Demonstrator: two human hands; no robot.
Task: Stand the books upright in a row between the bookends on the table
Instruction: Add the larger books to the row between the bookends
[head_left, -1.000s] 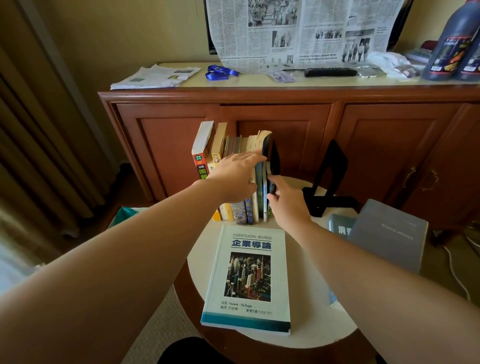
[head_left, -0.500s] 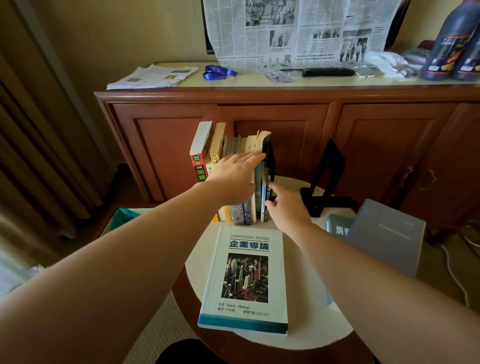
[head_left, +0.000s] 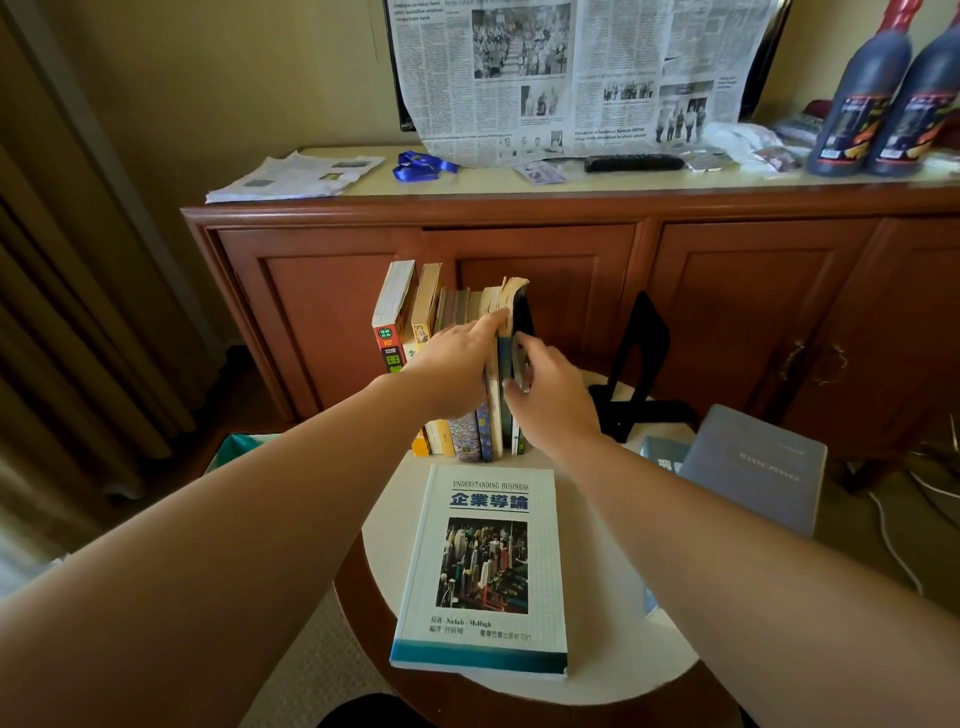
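Round white table (head_left: 613, 644): large white business textbook (head_left: 485, 571) lies flat. Row of upright paperbacks (head_left: 457, 312) at back; flat left hand (head_left: 457, 358) steadies it, right hand (head_left: 550, 400) grips slim dark book (head_left: 519, 322). Squaring-up step; likely next, stand the textbook.

On the flat white book (head_left: 483, 571) we read "UNDERSTANDING BUSINESS", 企業導論 and "Nickels · McHugh", on an upright orange spine (head_left: 388, 345) we made out "02", the newspaper (head_left: 571, 78) print stayed too small for us

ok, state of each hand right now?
Left hand: open, fingers straight against the upright books.
Right hand: grips the rightmost book.
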